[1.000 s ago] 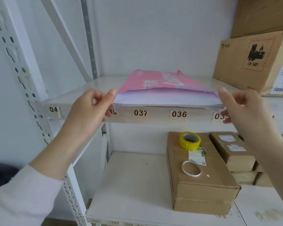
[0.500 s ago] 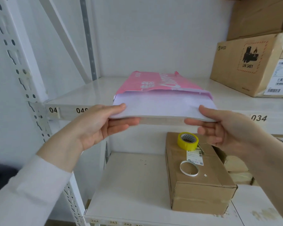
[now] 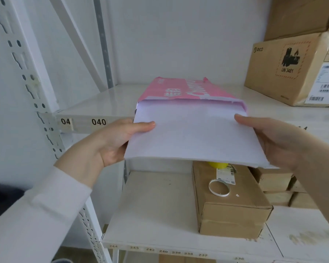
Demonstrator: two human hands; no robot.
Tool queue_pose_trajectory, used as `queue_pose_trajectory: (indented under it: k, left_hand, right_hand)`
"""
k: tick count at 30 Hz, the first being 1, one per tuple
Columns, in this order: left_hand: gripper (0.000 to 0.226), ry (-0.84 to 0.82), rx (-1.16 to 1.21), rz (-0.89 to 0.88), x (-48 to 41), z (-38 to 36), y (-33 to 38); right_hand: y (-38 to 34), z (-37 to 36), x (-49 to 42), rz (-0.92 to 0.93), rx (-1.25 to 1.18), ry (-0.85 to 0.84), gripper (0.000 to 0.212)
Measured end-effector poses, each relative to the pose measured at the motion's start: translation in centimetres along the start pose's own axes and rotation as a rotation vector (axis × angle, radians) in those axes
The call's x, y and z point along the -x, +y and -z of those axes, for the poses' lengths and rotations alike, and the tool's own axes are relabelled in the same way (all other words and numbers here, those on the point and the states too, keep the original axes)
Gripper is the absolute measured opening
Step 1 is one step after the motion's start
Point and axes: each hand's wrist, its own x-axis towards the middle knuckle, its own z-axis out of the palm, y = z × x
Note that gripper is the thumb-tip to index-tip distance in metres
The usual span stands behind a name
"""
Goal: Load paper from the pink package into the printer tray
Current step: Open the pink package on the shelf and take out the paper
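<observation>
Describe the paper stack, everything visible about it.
The paper stack is plain white sheets, flat and tilted slightly down toward the camera. Its far end sits inside the open mouth of the pink package on the shelf; the near end juts past the shelf edge. The left hand and right hand grip its sides, thumbs on top.

Left hand (image 3: pixel 110 141) grip closed, right hand (image 3: pixel 277 141) grip closed, thumbs on top

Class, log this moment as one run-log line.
step: paper withdrawal | left hand: gripping white paper stack | right hand: gripping stack | pink paper package: on shelf
</observation>
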Motion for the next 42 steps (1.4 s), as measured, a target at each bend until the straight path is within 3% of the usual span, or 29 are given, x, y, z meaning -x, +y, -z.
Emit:
queue_pose_trajectory:
  k: [9,14,27,31,36,39,42]
  left_hand:
    - [0.027,-0.08,0.105,0.022,-0.2,1.4,-1.3]
    - [0.015,-0.074,0.072,-0.041,-0.3,0.2,-2.7]
    - [0.023,-0.055,0.083,-0.027,6.6,-2.3,-7.6]
    - [0.019,0.109,0.168,-0.058,8.4,-4.6,-9.9]
    - [0.022,0.284,0.116,-0.057,12.1,-6.9,-13.6]
    - [0.017,0.197,0.132,-0.054,15.3,-7.7,-14.8]
    - [0.02,0.066,0.133,0.006,19.1,-8.5,-16.7]
  right_hand:
    - [3.5,-0.5,1.0,-0.016,-0.011,-0.042,0.025]
    - [4.5,0.2,2.7,-0.024,0.089,-0.082,0.03]
    - [10.0,0.3,6.7,0.079,-0.071,0.039,0.024]
    - [12.8,1.0,10.4,0.111,-0.047,-0.021,0.03]
    - [16.0,1.3,14.3,0.072,-0.065,0.026,0.032]
    - [17.4,1.1,17.2,0.07,-0.086,0.026,0.034]
    - [18.7,0.7,20.2,0.077,-0.125,0.055,0.022]
